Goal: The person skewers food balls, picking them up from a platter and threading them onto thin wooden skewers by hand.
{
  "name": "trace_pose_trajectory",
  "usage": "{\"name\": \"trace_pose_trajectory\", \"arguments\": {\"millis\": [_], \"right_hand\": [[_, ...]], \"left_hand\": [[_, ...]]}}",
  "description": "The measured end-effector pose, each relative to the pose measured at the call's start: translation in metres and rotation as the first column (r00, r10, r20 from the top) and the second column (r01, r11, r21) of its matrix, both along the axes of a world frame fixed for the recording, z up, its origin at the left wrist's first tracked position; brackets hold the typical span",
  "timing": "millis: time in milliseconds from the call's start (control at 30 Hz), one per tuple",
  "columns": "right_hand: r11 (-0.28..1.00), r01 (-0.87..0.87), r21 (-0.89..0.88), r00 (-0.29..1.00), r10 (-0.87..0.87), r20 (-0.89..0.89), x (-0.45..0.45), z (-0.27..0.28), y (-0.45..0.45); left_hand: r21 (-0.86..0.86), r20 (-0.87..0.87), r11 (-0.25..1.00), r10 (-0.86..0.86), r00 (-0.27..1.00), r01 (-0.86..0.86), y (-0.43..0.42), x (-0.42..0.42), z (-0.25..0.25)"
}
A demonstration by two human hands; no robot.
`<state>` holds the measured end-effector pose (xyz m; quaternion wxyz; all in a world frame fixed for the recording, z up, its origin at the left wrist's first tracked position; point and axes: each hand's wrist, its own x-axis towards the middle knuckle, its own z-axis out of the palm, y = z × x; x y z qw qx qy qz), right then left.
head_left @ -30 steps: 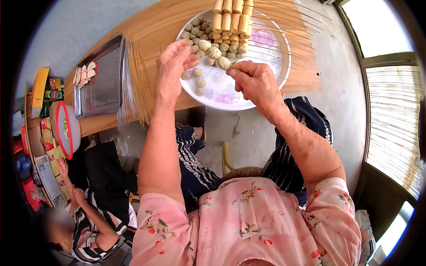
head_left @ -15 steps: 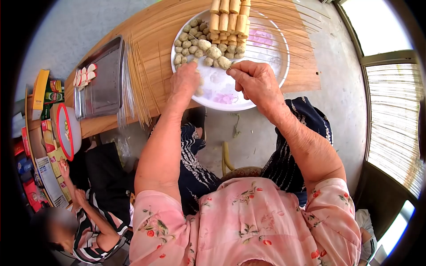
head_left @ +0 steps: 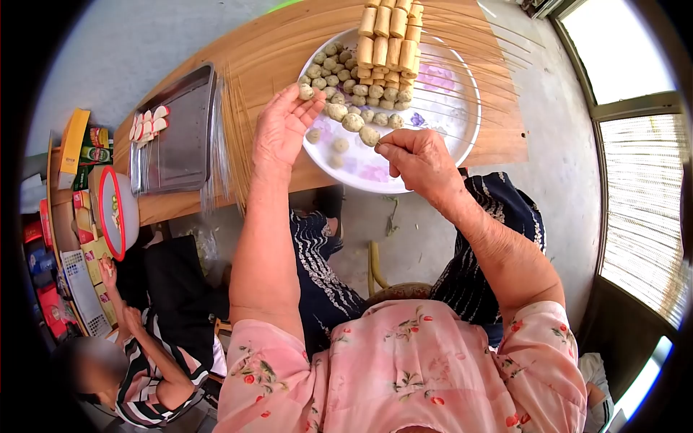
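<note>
My right hand (head_left: 420, 160) pinches the lower end of a skewer that carries three speckled grey-green balls (head_left: 353, 122). It holds the skewer slanted over the white plate (head_left: 390, 182). My left hand (head_left: 285, 126) is turned partly palm up at the plate's left rim, with a single speckled ball (head_left: 306, 92) at its fingertips. Many loose balls (head_left: 332, 65) lie on the far left of the plate. Beside them, finished skewers of tan cylindrical pieces (head_left: 382, 52) are stacked, with skewered balls (head_left: 390, 95) below and their sticks pointing right.
A metal tray (head_left: 175, 133) with red-edged white slices (head_left: 148, 124) stands left on the wooden table (head_left: 274, 47). Bare skewers (head_left: 234, 137) lie beside it. A red-rimmed bowl (head_left: 119, 213) and another person (head_left: 162, 361) are at lower left.
My left hand has moved up and left, turned palm up, and now has a ball at its fingertips. My right hand has shifted slightly down, still holding the skewer. The view has shifted a little.
</note>
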<state>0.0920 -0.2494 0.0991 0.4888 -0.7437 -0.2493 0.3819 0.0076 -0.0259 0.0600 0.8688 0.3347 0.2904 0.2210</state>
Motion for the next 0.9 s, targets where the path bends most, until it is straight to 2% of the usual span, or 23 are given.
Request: {"name": "trace_pose_trajectory", "arguments": {"millis": [200,900], "right_hand": [[1.0,0.0,-0.013,1.0,0.0,0.008,-0.001,0.002,0.002],[0.999,0.053,0.009,0.999,-0.053,0.002,-0.006,0.002,0.005]], "left_hand": [[0.058,-0.005,0.998,0.033,0.999,-0.032,0.0,-0.002,-0.002],[0.054,0.071,0.997,0.048,0.996,-0.051,-0.012,0.005,0.002]]}}
